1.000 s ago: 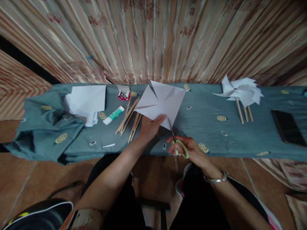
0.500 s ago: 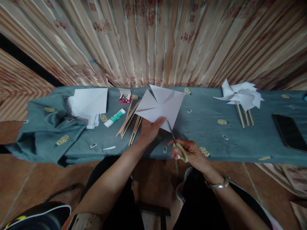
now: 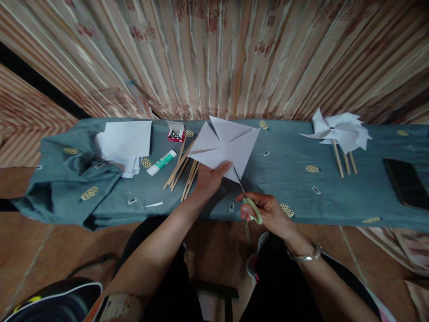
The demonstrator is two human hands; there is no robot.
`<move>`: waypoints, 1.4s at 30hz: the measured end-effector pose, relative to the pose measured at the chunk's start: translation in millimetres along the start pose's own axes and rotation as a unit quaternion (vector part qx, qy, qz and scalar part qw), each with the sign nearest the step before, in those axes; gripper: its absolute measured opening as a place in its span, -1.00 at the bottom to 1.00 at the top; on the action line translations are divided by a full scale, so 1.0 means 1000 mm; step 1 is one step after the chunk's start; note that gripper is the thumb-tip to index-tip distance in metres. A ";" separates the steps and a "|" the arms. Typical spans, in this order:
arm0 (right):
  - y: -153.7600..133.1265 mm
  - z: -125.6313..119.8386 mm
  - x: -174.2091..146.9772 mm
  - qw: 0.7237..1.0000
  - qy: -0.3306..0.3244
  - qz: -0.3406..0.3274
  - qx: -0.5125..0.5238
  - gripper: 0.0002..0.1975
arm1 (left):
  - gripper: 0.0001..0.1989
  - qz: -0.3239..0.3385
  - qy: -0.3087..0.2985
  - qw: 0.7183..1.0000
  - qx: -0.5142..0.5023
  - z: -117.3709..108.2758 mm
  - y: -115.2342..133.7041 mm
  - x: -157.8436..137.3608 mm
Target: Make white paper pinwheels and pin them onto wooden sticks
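Observation:
A white square of paper [image 3: 223, 147], slit inward from its corners, is pinched in my left hand [image 3: 212, 179], thumb on top and the other fingers hidden beneath. My right hand [image 3: 264, 210] grips scissors [image 3: 253, 211] with pale green handles. Their blades lie at the paper's near corner, close to my left thumb. Just left of the paper, several thin wooden sticks [image 3: 177, 171] lie in a loose pile on the cloth. A glue stick [image 3: 161, 162] rests beside them.
On the left is a stack of white paper [image 3: 127, 139], with a small red box of metal pins [image 3: 176, 134] behind the glue. Finished paper pinwheels [image 3: 343, 129] on sticks lie at right, near a black phone [image 3: 406, 182]. A paper scrap [image 3: 153, 205] lies by the front edge.
The scissors and both hands keep nearly the same position at the paper's near corner. The scissor handles look closer together now. The whole view has shifted slightly.

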State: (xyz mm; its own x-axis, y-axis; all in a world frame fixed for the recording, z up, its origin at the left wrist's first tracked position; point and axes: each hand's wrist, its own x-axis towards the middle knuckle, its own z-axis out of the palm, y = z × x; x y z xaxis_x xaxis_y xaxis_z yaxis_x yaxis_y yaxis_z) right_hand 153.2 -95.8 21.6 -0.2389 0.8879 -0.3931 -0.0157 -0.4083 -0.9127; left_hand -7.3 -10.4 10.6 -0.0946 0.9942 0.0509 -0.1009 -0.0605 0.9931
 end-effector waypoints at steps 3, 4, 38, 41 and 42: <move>-0.001 0.000 0.000 1.000 0.002 0.011 0.006 -0.53 | -0.61 -0.005 -0.001 1.000 0.003 -0.002 -0.002 0.000; -0.001 0.000 0.000 1.000 0.002 0.014 0.006 -0.53 | -0.62 -0.006 0.000 1.000 -0.002 -0.002 -0.003 0.000; 0.006 -0.005 0.003 0.999 -0.006 -0.022 -0.045 -0.50 | -0.74 -0.066 -0.058 0.994 -0.061 0.003 -0.003 -0.011; 0.006 -0.005 0.004 0.999 -0.002 -0.024 -0.049 -0.50 | -0.75 -0.063 -0.058 0.995 -0.048 0.004 -0.006 -0.012; 0.006 -0.005 0.004 0.999 -0.001 -0.020 -0.045 -0.50 | -0.76 -0.059 -0.056 0.996 -0.044 0.004 -0.006 -0.012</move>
State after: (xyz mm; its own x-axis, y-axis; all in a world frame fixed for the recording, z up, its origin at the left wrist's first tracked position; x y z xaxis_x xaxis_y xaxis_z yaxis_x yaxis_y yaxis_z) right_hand 157.1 -93.5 14.5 -0.2419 0.9027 -0.3558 0.0618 -0.3516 -0.9341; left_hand -1.5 -21.1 4.5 0.0344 0.9982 -0.0489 -0.1925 0.0546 0.9798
